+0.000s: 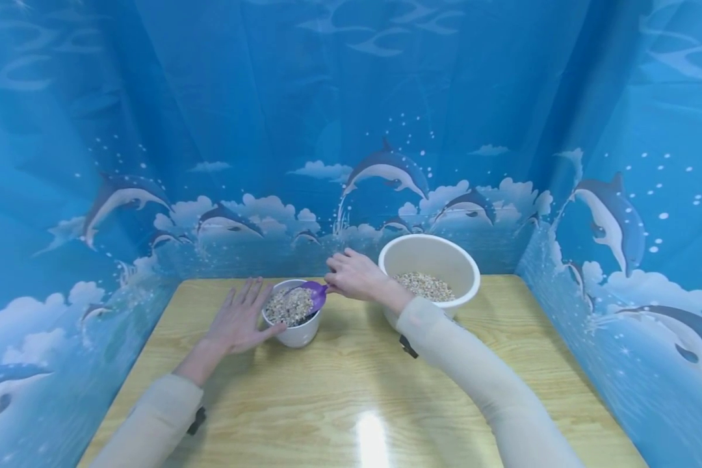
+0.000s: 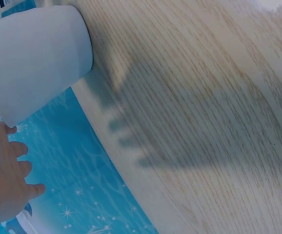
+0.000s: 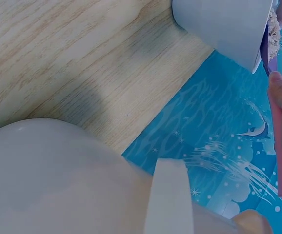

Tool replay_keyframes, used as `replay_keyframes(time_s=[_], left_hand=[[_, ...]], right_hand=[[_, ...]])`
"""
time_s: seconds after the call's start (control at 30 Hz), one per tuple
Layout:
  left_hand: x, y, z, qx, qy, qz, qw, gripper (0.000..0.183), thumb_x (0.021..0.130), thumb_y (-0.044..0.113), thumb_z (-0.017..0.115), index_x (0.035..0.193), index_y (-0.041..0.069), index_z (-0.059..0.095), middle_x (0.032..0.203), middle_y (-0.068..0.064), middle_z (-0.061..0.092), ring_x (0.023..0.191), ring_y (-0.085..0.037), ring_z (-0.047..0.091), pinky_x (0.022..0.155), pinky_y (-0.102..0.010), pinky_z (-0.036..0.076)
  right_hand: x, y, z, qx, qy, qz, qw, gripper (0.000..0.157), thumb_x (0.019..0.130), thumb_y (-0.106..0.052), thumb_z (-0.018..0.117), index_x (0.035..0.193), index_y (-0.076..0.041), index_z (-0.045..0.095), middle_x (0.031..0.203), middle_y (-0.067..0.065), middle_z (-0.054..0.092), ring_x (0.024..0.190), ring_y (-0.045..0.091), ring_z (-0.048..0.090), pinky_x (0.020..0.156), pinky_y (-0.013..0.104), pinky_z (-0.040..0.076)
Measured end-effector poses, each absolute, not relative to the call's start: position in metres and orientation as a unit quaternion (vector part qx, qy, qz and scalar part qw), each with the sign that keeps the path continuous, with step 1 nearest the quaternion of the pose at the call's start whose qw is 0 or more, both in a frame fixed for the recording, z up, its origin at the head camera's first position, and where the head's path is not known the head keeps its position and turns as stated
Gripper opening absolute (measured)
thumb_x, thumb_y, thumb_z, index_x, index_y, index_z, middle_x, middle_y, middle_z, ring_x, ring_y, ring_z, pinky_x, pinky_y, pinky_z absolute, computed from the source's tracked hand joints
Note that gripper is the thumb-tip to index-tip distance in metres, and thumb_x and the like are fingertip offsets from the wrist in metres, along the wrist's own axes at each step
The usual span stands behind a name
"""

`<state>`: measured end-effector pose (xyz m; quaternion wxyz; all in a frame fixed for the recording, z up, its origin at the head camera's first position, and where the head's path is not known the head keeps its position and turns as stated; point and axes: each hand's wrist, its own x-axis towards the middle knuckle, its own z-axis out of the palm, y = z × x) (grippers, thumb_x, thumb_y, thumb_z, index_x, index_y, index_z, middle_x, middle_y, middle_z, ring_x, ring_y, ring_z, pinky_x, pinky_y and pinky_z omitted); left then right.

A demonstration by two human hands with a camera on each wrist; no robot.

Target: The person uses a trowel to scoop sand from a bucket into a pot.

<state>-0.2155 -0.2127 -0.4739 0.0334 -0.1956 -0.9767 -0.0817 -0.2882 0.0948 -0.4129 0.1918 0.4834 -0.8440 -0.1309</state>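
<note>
A white pot (image 1: 299, 337) filled with pale gravel (image 1: 285, 308) stands at the back left of the table. Spread and straight, the fingers of my left hand (image 1: 241, 318) lie along the pot's left side, the thumb by its near rim. My right hand (image 1: 353, 275) grips a small hand trowel with a purple blade (image 1: 317, 296) and a pinkish handle (image 3: 277, 151). The blade is over the pot's right rim, with gravel on it. Dark material shows under the gravel near the blade. Behind my right forearm is a large white tub (image 1: 472, 286) with more gravel inside.
The wood-grain table (image 1: 304, 409) runs toward me. Blue dolphin-print curtains (image 1: 257, 130) enclose its back and both sides. A white tab-like piece (image 3: 170, 195) sticks out beside the tub in the right wrist view.
</note>
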Motion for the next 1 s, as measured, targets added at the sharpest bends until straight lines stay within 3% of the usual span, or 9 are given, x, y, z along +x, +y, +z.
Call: replay_keyframes(time_s=[1.0], left_hand=[[-0.2168, -0.2119, -0.4764, -0.194, -0.977, -0.082, 0.029, 0.105, 0.096, 0.076, 0.052, 0.168, 0.005, 0.022, 0.175, -0.027, 0.013, 0.163, -0.05, 0.014, 0.131, -0.071, 0.012]], right_hand=[[-0.2912, 0.093, -0.403, 0.479, -0.841, -0.17, 0.183, 0.027, 0.103, -0.048, 0.063, 0.106, -0.027, 0.078, 0.101, -0.004, 0.067, 0.092, 0.015, 0.057, 0.083, 0.031, 0.048]])
